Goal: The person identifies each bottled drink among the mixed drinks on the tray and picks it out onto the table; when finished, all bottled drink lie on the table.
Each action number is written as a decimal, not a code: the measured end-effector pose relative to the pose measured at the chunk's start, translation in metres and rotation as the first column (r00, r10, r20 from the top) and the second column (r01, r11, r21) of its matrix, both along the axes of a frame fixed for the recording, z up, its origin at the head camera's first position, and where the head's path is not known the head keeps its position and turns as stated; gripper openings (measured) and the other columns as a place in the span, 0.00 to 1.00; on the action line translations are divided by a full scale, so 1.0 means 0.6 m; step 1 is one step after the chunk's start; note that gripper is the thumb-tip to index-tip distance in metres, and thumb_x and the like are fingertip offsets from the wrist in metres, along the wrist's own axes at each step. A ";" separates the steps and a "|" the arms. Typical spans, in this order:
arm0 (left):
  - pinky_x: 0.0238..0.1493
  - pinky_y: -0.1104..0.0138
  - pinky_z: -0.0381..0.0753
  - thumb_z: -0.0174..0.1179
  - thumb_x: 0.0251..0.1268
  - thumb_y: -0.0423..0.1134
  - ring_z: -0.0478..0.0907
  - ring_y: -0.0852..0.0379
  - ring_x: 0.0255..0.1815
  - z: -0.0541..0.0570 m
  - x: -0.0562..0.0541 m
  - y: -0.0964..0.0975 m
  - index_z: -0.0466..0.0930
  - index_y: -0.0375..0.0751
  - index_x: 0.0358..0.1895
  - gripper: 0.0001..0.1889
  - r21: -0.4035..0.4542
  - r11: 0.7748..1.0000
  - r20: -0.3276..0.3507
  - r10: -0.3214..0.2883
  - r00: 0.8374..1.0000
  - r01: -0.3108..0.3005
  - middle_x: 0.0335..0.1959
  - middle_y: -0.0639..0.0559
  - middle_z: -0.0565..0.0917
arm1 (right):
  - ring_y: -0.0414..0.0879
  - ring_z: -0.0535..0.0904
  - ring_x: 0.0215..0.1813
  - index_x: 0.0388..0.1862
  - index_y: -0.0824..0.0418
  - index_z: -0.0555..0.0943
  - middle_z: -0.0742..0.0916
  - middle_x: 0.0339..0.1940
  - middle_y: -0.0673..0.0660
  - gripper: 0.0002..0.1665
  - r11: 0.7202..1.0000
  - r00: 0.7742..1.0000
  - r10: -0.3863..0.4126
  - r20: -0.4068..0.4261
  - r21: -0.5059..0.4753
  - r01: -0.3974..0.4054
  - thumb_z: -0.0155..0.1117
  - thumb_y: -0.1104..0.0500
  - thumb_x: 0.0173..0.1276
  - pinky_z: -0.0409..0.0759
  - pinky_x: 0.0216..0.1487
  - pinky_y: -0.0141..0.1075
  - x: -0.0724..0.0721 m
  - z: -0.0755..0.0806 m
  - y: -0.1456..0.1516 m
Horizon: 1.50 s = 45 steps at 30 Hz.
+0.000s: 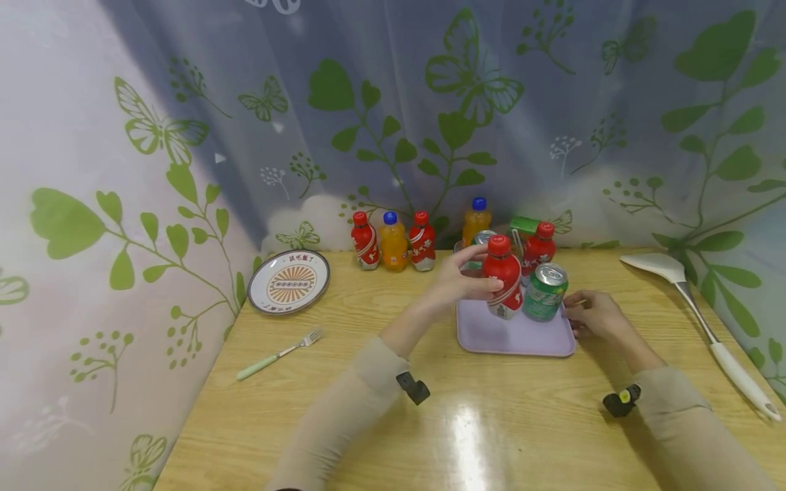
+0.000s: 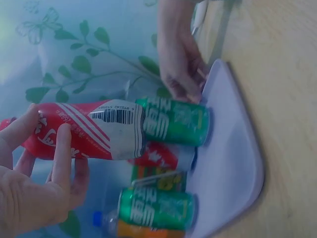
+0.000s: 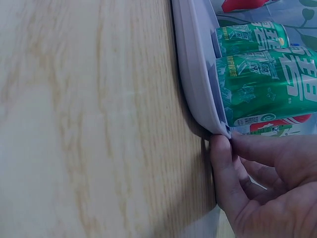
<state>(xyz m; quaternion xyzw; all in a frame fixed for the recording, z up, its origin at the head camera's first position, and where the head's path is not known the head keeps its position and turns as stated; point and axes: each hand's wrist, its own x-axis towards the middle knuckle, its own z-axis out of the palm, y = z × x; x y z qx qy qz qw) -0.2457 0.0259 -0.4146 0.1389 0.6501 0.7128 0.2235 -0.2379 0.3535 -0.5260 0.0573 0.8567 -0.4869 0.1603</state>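
My left hand (image 1: 457, 278) grips a red bottle (image 1: 504, 274) with a red cap, fingers and thumb round its upper part. In the left wrist view the bottle's base (image 2: 126, 129) hangs off the tray floor, beside a green can (image 2: 173, 121). The lilac tray (image 1: 516, 341) lies on the table, and my right hand (image 1: 592, 315) pinches its right rim between thumb and fingers. Close to that hand stands a green soda can (image 1: 545, 293) on the tray. Behind it are another red bottle (image 1: 538, 249), a second green can (image 2: 157, 208) and an orange drink bottle (image 1: 476, 221).
Two red bottles (image 1: 366, 242) flank an orange bottle (image 1: 394, 244) along the curtain. A patterned plate (image 1: 288, 281) and a fork (image 1: 279, 354) with a green handle lie at left. A white-handled spatula (image 1: 706, 320) lies at the right edge. A green box (image 1: 525, 225) stands behind the tray's drinks.
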 end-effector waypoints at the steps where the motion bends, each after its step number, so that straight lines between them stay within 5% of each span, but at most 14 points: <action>1: 0.53 0.54 0.91 0.68 0.67 0.27 0.83 0.40 0.67 0.002 -0.002 -0.007 0.72 0.48 0.76 0.34 -0.004 1.000 -0.006 0.002 1.000 -0.002 0.72 0.43 0.76 | 0.40 0.83 0.37 0.69 0.79 0.68 0.84 0.46 0.63 0.27 1.000 1.000 0.001 0.005 0.005 -0.001 0.60 0.63 0.79 0.90 0.37 0.35 0.000 0.000 0.000; 11: 0.56 0.53 0.90 0.72 0.64 0.29 0.81 0.39 0.69 0.012 -0.024 -0.067 0.75 0.51 0.74 0.34 -0.040 0.994 -0.053 0.096 0.994 -0.098 0.72 0.42 0.75 | 0.41 0.82 0.41 0.70 0.77 0.69 0.83 0.49 0.65 0.28 0.999 1.000 -0.005 0.022 0.036 0.004 0.61 0.61 0.80 0.90 0.39 0.34 -0.001 0.003 0.000; 24: 0.54 0.57 0.91 0.71 0.65 0.28 0.81 0.42 0.66 0.003 -0.048 -0.152 0.73 0.49 0.76 0.35 -0.078 0.967 -0.081 0.236 0.968 -0.242 0.74 0.44 0.73 | 0.43 0.84 0.42 0.70 0.78 0.67 0.83 0.52 0.70 0.29 0.999 1.000 0.001 0.027 0.051 -0.003 0.60 0.60 0.80 0.90 0.40 0.36 0.000 0.007 -0.002; 32: 0.50 0.63 0.92 0.70 0.66 0.27 0.79 0.37 0.69 -0.013 -0.069 -0.203 0.71 0.48 0.78 0.37 -0.093 0.941 -0.061 0.320 0.945 -0.325 0.74 0.41 0.72 | 0.43 0.83 0.41 0.69 0.77 0.68 0.83 0.51 0.68 0.27 0.999 0.999 0.003 0.032 0.044 -0.004 0.60 0.62 0.79 0.91 0.40 0.37 -0.003 0.008 -0.003; 45: 0.45 0.70 0.91 0.62 0.69 0.20 0.68 0.33 0.79 -0.039 -0.089 -0.262 0.61 0.43 0.82 0.40 -0.058 0.929 0.026 0.367 0.930 -0.365 0.83 0.37 0.60 | 0.43 0.83 0.40 0.70 0.77 0.67 0.82 0.50 0.65 0.28 1.000 0.999 0.002 0.040 0.030 -0.003 0.60 0.62 0.79 0.91 0.41 0.37 -0.004 0.005 -0.001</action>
